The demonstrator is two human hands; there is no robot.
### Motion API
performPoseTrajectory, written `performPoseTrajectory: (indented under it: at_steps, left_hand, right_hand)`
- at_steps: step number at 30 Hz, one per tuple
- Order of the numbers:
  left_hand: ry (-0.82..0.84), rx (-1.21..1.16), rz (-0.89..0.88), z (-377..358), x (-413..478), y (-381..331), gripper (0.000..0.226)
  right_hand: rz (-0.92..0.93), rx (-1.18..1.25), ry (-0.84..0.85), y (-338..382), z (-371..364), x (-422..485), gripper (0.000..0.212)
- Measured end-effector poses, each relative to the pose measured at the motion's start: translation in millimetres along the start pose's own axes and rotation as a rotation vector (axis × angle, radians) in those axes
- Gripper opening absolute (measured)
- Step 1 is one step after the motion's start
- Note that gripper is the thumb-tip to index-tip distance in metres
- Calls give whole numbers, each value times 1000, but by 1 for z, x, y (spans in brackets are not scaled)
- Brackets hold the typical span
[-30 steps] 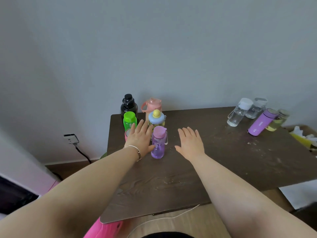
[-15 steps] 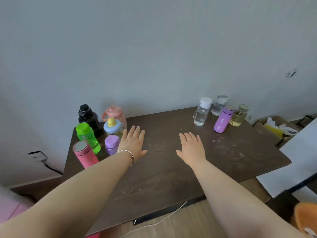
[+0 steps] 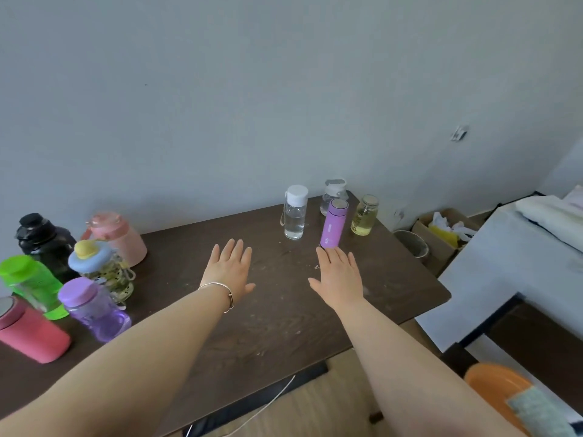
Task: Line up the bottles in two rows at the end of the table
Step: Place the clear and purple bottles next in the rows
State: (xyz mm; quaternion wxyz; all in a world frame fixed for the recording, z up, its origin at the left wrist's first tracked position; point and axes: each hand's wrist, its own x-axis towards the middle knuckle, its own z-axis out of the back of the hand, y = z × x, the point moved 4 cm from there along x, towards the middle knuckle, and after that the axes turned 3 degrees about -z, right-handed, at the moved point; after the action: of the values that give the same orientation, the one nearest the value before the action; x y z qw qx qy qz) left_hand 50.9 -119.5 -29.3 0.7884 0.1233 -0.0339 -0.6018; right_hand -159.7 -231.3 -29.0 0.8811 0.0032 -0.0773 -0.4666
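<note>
Six bottles [image 3: 94,305] are grouped at the table's [image 3: 268,316] left end; the right hand [image 3: 339,275], flat and empty, is stretched toward the purple flask [image 3: 333,223], perhaps touching; the left hand [image 3: 230,272] is spread empty.

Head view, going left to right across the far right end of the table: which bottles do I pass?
clear bottle with white cap → purple flask → yellowish glass bottle. A clear jug behind the flask overlaps it, so it is left out.

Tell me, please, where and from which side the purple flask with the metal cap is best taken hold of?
I would grip the purple flask around its mid-body with the right hand, coming from the near side. It stands upright, slim and straight-walled, and its near face is free, while the clear bottle, grey-lidded bottle and yellow jar crowd its other sides.
</note>
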Motion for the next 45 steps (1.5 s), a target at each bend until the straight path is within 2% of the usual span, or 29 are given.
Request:
performPoseTrajectory:
  at_steps: [13,23,28,32,37,40,45]
  left_hand:
    - [0,-30,-73,-3,113,-7,87]
    - [-60,-92,-119,7,213,-4,91]
    - [-103,-183,-96,11,261,-20,97]
    - [-65,-428,67,6,292,-27,110]
    - [-30,-1004,261,-11,317,-33,93]
    - [-22,-1141,319,-20,320,-39,86]
    - [-61,-1259,368,-27,316,-45,81]
  right_hand:
    - [-80,-40,29,-48,-23,67,68]
    - [-229,-63,20,-92,-31,126,75]
    - [-237,27,14,-116,-48,172,86]
    - [-250,220,27,-127,-69,204,92]
    - [-324,523,66,-135,-94,221,73]
    - [-344,708,111,-139,-105,222,62]
    - [-314,775,132,-143,-109,224,59]
